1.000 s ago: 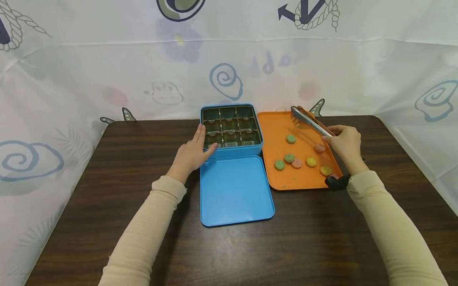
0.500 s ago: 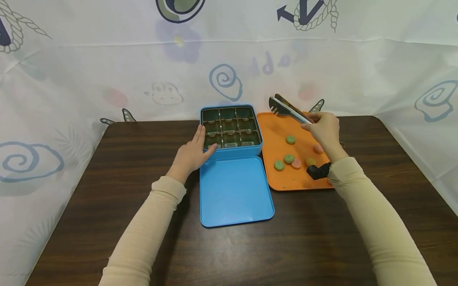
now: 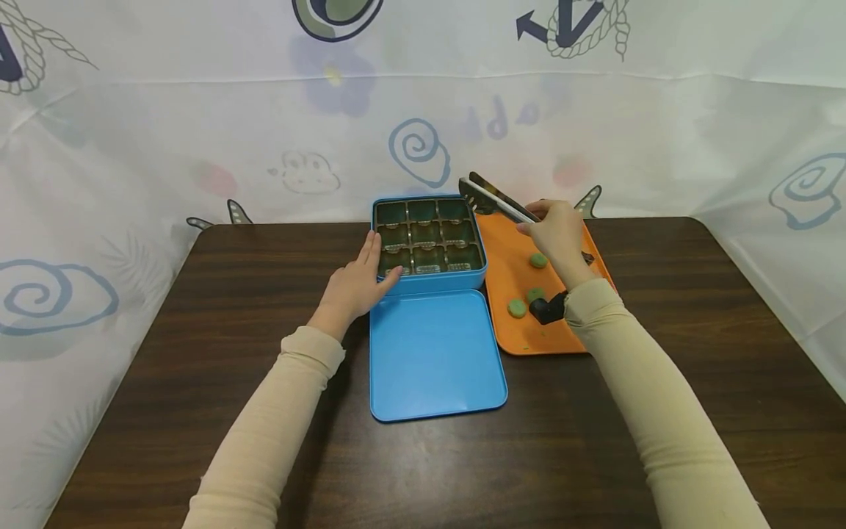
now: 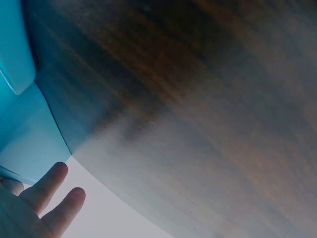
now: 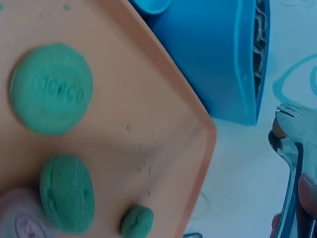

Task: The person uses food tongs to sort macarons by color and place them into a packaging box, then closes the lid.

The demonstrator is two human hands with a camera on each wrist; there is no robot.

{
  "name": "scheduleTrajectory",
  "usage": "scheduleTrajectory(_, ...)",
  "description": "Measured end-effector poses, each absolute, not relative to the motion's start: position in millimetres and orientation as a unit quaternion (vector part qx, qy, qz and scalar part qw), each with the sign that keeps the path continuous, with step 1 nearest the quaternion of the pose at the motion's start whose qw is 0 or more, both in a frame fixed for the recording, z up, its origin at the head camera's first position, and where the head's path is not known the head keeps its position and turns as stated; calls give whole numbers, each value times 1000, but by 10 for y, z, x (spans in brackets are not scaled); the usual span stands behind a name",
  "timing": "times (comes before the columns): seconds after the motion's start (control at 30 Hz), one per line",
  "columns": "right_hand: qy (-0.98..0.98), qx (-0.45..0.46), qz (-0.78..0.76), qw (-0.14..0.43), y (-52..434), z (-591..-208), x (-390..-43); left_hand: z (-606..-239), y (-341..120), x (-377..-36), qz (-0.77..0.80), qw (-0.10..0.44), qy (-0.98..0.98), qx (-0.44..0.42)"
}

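Note:
My right hand [image 3: 558, 231] grips metal tongs [image 3: 501, 200] with one fork-shaped end. Their tips hover over the far right corner of a blue tin [image 3: 439, 281]. A small brownish piece [image 5: 278, 130] sits between the tips in the right wrist view; its kind is mostly hidden. Inside the tin is a dark divided insert [image 3: 424, 234] with several compartments. My left hand [image 3: 353, 288] rests against the tin's left side with fingers straight and thumb apart. Green round sandwich cookies [image 5: 52, 89] and a pink one [image 5: 24, 218] lie on an orange tray [image 3: 504, 257].
A shallow blue lid [image 3: 436, 356] lies in front of the tin. The tray stands against the tin's right side on a dark wooden table [image 3: 548, 441]. Behind the table hangs a white patterned cloth [image 3: 251, 132]. My right forearm hides part of the tray.
My right hand has carried the tongs leftward from above the tray to the tin's far right corner. The left hand, tin and lid stay put.

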State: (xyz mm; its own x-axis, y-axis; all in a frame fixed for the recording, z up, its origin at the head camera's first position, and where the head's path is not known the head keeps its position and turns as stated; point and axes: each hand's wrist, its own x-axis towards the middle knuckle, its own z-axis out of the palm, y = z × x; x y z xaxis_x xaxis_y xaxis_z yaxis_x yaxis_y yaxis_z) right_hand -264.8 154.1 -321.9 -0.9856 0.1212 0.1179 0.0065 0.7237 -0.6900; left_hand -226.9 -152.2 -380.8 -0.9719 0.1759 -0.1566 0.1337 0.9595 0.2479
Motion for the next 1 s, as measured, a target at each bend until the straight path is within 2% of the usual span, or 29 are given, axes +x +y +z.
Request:
scheduleTrajectory(0.47, -931, -33, 350, 98, 1325, -3382, -2712, -3788, -1494, -2265, 116, 93, 986, 79)
scheduleTrajectory(1.0, -935, -20, 349, 64, 1318, -3399, -2690, -3774, -1522, -2272, 115, 101, 985, 78)
